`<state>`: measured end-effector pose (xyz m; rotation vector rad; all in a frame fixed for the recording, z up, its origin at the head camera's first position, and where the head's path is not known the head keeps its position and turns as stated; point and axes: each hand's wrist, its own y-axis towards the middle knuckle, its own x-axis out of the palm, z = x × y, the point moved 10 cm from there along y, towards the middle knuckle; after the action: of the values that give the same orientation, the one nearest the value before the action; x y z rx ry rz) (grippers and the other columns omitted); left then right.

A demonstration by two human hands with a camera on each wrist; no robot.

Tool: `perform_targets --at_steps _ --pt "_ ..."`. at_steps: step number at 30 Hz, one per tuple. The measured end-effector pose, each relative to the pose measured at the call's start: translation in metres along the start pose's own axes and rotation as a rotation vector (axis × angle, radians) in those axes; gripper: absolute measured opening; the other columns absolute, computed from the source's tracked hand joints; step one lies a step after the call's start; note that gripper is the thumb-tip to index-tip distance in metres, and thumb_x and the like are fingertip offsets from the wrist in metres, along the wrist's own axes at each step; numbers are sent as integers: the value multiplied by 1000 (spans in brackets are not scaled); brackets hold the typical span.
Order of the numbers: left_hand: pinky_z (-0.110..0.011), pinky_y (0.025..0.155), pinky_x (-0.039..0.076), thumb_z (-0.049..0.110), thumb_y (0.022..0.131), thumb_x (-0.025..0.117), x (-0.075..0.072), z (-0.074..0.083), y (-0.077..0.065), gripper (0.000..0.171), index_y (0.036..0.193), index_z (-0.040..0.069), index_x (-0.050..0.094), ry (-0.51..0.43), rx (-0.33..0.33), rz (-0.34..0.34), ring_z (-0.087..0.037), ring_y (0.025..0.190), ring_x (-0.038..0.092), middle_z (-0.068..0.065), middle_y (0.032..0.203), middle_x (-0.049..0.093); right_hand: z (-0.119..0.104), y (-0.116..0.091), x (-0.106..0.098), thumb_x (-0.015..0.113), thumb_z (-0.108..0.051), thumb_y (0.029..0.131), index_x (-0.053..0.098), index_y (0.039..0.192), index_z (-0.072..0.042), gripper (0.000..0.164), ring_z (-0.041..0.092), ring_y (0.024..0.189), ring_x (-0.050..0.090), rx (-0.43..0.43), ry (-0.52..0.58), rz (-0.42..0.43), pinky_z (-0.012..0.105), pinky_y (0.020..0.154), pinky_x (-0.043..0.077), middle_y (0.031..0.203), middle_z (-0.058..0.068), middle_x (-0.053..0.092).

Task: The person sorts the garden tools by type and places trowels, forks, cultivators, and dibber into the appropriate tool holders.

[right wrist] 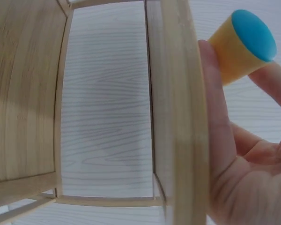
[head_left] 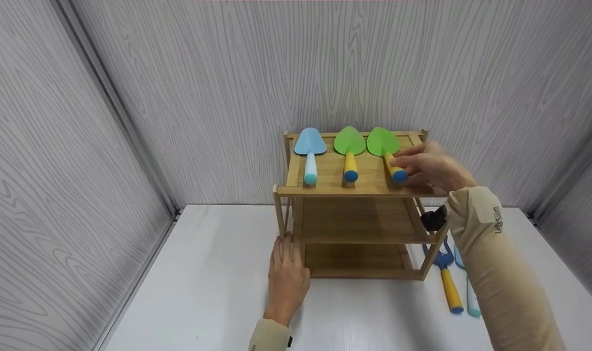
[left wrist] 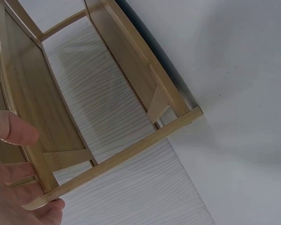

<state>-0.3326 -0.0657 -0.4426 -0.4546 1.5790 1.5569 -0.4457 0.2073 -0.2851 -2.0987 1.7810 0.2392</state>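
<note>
A three-tier wooden shelf [head_left: 325, 190] stands on the white table [head_left: 203, 292] against the back wall. On its top tier lie a light blue trowel [head_left: 310, 146], a green trowel [head_left: 349, 142] and a second green trowel [head_left: 383, 141] at the right. My right hand [head_left: 415, 165] pinches that right trowel's yellow, blue-capped handle [right wrist: 243, 40], with my right hand's thumb [right wrist: 215, 117] against the shelf's front rail [right wrist: 178, 117]. My left hand [head_left: 287, 278] rests flat on the table, its straight fingers [left wrist: 16, 131] touching the shelf's front left leg [left wrist: 126, 154].
A blue garden fork with a yellow handle [head_left: 447, 280] and a light blue tool [head_left: 471, 297] lie on the table right of the shelf, partly behind my right sleeve. The two lower tiers hold nothing visible. Grey wood-grain walls close in on three sides.
</note>
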Motion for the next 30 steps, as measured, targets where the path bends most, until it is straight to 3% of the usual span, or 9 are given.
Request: perform_targets --at_steps 6,14,18,22,30 --pt "-50 113 37 10 83 77 2 0 1 68 141 -11 48 5 -1 -15 -46 137 41 -27 145 46 -4 -6 1 63 -19 101 48 142 8 52 8 78 60 -36 8 -17 24 76 59 104 5 58" --pt "-51 111 39 4 83 69 -2 1 0 60 136 -14 50 -23 20 51 -48 133 43 -29 141 49 3 -26 -1 61 -21 103 34 150 11 63 11 83 70 -67 106 -88 31 80 59 100 6 67" --pt "-52 110 39 3 82 66 -4 0 -1 59 136 -15 50 -32 19 64 -48 133 44 -30 140 49 5 -38 -6 59 -21 104 28 153 10 66 13 93 70 -113 131 -101 33 86 58 113 10 64" --pt "-51 112 38 3 83 69 -6 -2 -1 62 138 -14 49 -29 -5 49 -47 135 42 -29 142 48 6 -49 -11 58 -21 104 27 152 12 66 13 97 71 -186 121 -102 34 86 58 125 12 59" --pt "-51 113 37 7 85 68 -6 -6 -3 62 140 -14 47 -14 -25 1 -46 136 40 -29 144 47 25 -70 -26 57 -15 104 29 150 12 60 17 98 72 -274 166 -87 35 80 60 120 4 66"
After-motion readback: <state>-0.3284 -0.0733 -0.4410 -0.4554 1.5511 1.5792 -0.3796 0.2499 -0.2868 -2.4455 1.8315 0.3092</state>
